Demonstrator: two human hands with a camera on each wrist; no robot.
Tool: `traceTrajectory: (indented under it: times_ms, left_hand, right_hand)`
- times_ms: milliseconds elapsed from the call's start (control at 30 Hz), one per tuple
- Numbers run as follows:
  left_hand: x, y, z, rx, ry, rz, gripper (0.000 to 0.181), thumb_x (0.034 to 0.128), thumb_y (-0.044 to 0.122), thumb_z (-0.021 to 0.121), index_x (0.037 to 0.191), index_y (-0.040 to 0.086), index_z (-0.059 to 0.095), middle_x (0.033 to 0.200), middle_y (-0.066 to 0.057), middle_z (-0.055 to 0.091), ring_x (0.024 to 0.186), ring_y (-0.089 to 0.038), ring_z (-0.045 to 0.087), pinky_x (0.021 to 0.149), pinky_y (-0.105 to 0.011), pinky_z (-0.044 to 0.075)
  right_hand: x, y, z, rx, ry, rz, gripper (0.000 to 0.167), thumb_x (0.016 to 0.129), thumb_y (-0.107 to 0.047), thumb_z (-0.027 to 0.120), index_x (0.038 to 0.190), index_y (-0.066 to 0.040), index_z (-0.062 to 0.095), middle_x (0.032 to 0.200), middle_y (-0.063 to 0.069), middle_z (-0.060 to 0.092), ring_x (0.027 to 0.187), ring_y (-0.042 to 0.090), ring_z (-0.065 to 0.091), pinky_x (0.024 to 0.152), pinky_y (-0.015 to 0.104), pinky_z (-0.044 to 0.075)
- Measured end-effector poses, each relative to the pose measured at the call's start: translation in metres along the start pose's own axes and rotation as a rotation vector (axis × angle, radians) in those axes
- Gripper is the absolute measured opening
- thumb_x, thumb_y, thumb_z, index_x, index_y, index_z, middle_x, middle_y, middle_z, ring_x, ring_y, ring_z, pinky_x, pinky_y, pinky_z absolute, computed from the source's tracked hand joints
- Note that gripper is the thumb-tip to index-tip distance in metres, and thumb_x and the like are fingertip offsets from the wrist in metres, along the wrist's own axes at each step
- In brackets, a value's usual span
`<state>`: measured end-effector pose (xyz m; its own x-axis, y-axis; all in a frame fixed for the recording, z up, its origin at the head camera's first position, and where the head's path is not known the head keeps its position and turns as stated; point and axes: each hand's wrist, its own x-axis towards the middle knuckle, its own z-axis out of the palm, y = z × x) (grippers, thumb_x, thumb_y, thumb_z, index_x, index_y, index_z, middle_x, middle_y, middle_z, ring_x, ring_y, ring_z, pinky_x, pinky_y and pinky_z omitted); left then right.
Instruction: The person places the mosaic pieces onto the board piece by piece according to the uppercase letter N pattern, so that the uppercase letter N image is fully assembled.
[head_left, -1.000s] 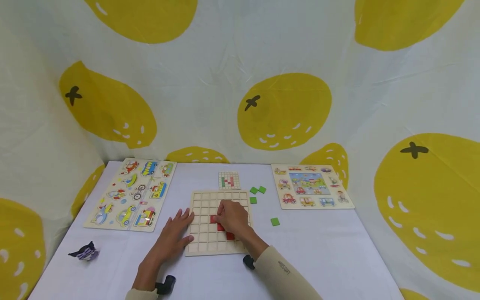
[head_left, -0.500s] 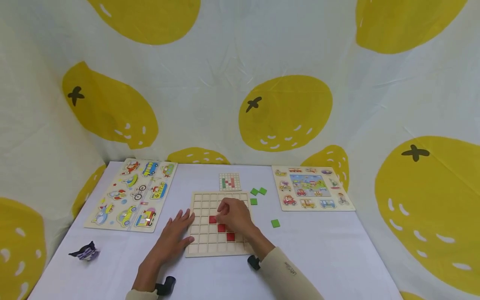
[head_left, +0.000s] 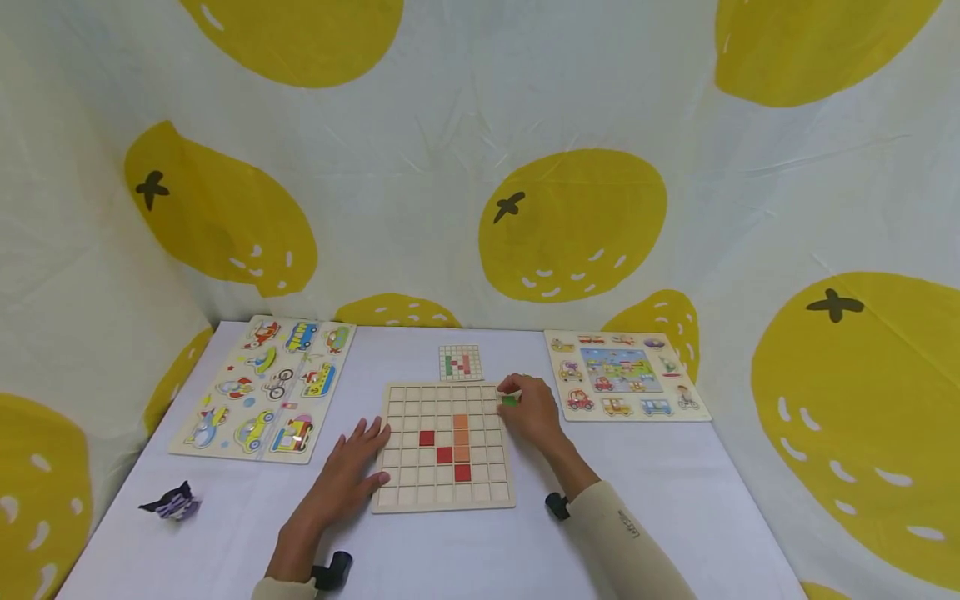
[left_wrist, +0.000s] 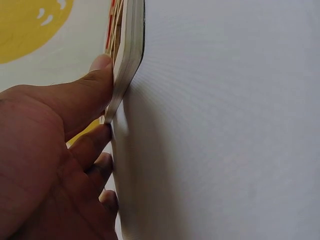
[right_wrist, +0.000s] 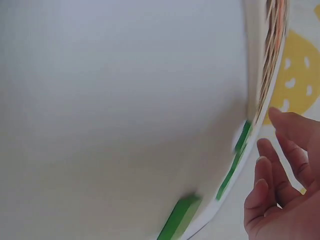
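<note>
A bench (head_left: 645, 508) covered in white cloth stands before a white backdrop (head_left: 405, 183) printed with large yellow lemons (head_left: 570, 229), some marked with a dark cross and small white strokes. At the left of the bench lies a pale puzzle board (head_left: 307, 407), set at a slant, with colourful vehicle pictures, among them a bicycle and a yellow car. Nearer the viewer, apart from that board, sits a small crumpled black and purple-striped bundle (head_left: 176, 505). At the far right rests a second board (head_left: 637, 408), its blue-skied central scene bordered by little vehicles.
</note>
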<state>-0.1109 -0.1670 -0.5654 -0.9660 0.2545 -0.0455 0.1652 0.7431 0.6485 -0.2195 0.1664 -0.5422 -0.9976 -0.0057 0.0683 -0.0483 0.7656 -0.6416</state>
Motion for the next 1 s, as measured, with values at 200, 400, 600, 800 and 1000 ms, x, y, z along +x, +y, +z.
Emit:
traceTrajectory:
  times_ms: [200,400,600,800,1000]
  left_hand:
    - [0.000,0.000,-0.001,-0.003,-0.004,-0.004,0.083,0.0955,0.018,0.079,0.166,0.014,0.036,0.177,-0.009,0.024,0.167,-0.038,0.010,0.134,-0.066,0.006]
    - [-0.001,-0.001,-0.001,-0.007,-0.008,-0.002,0.083,0.0959,0.018,0.078,0.167,0.015,0.036,0.177,-0.008,0.023,0.167,-0.038,0.010,0.134,-0.066,0.005]
    - [-0.001,0.000,0.000,-0.009,0.000,0.008,0.082,0.0957,0.018,0.078,0.166,0.014,0.036,0.177,-0.009,0.024,0.167,-0.039,0.011,0.133,-0.066,0.006]
    - [-0.001,0.000,0.001,-0.009,-0.002,0.010,0.082,0.0958,0.018,0.078,0.167,0.014,0.036,0.177,-0.009,0.024,0.167,-0.039,0.011,0.133,-0.066,0.006]
    - [-0.001,-0.001,0.001,0.002,-0.002,0.007,0.082,0.0962,0.018,0.078,0.167,0.014,0.036,0.177,-0.009,0.024,0.167,-0.039,0.011,0.133,-0.066,0.006]
  right_hand:
    - [0.003,0.011,-0.007,-0.034,-0.016,0.017,0.027,0.084,-0.009,0.086,0.109,-0.017,0.078,0.114,0.001,0.078,0.094,0.020,0.061,0.080,0.036,0.048]
    - [0.005,0.016,-0.006,-0.059,-0.044,0.020,0.026,0.084,-0.009,0.087,0.107,-0.015,0.079,0.105,0.002,0.076,0.094,0.020,0.064,0.080,0.036,0.051]
    - [0.003,0.019,-0.011,-0.073,-0.058,0.056,0.023,0.080,-0.012,0.091,0.099,-0.019,0.080,0.094,0.001,0.071,0.088,0.019,0.062,0.073,0.032,0.046]
    - [-0.002,0.021,-0.015,-0.022,-0.005,0.039,0.020,0.078,-0.013,0.093,0.090,-0.018,0.077,0.079,-0.002,0.069,0.074,0.015,0.059,0.065,0.030,0.041]
    - [-0.015,0.003,-0.009,0.114,-0.004,0.001,0.018,0.083,-0.016,0.092,0.091,-0.017,0.075,0.076,-0.003,0.069,0.069,0.016,0.054,0.062,0.029,0.039]
